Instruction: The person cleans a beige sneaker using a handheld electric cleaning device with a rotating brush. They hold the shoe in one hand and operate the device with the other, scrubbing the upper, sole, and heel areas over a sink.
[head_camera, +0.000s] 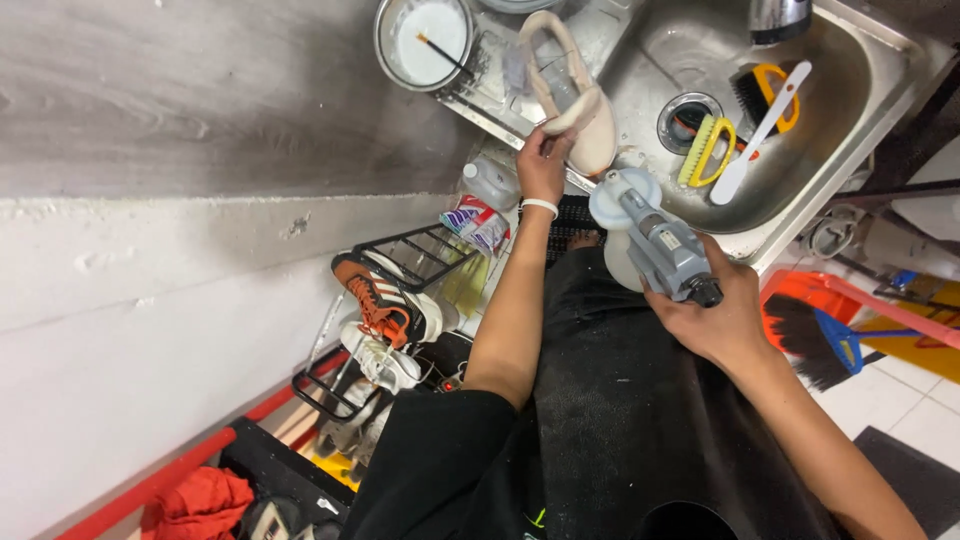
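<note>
My left hand (543, 165) grips the heel of a pale cream shoe (572, 95) lying on the sink's drainboard, sole side down. A white band sits on that wrist. My right hand (715, 315) holds a grey power tool (665, 248) with a round white brush head (622, 195) pointed toward the shoe, a short way from its toe. Behind the tool a white bottle shape is partly hidden.
The steel sink (850, 90) holds a yellow scrub brush (708, 150), a black-and-yellow brush (765, 90) and a white long-handled brush (765, 130). A metal bowl (424, 40) of white liquid stands left. Below, a black rack (400, 270) carries an orange shoe (375, 295) and white sneakers.
</note>
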